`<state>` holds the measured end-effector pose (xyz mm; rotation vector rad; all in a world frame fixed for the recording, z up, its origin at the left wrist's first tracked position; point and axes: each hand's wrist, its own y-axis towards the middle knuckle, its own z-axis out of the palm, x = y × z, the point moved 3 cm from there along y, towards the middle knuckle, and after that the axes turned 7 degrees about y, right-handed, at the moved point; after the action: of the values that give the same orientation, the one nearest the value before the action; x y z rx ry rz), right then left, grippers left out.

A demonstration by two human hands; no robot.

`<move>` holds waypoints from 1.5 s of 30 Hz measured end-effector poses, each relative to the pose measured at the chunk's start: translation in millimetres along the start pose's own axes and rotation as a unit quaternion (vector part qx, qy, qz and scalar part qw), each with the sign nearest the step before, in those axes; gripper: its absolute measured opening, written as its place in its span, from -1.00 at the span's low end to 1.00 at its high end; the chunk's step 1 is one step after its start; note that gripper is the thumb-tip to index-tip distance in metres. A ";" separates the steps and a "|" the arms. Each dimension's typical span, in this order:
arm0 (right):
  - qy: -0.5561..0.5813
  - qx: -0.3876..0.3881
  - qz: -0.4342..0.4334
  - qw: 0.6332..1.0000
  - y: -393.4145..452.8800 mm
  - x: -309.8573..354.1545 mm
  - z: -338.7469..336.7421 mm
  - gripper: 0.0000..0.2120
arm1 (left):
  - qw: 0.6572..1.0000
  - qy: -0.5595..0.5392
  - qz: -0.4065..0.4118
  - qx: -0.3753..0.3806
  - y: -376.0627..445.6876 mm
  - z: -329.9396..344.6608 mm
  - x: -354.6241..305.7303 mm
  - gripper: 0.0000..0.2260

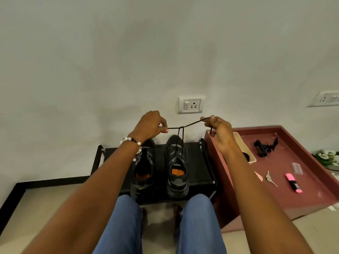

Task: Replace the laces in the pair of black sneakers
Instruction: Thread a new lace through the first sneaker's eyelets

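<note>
Left hand [153, 125], beaded bracelet [131, 141] at the wrist, pinching one end of a thin black lace [190, 123]; right hand [218, 131] curled round the other end. Lace pulled taut side to side, crossed at the middle, two strands dropping into the right sneaker [177, 167]. Two black sneakers, right one and left sneaker [144, 169], side by side on a low black rack [196, 162], toes to the wall, long axes running away, orange insoles showing. Left shoe seemingly unlaced, partly hidden by the forearm.
</note>
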<state>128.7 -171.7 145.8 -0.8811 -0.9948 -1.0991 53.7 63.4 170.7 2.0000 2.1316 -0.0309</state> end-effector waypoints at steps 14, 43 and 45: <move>0.093 -0.012 0.027 0.995 -6.1 -82.3 -19.4 -0.95 | 0.450 -0.824 -0.340 -0.050 -31.0 95.0 6.1 -0.72; 0.206 -0.256 0.221 0.918 8.2 -178.8 -52.9 -0.77 | 0.872 -0.199 -0.447 -0.019 -47.1 150.0 15.2 -0.76; 0.186 -0.282 0.213 0.917 8.0 -176.0 -49.2 -0.78 | 0.877 -0.180 -0.445 -0.024 -48.2 149.5 11.0 -0.67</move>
<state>120.0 -164.5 -36.8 -1.2212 -0.1378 -1.1291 27.0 46.2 16.5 0.7375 2.5196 -0.4463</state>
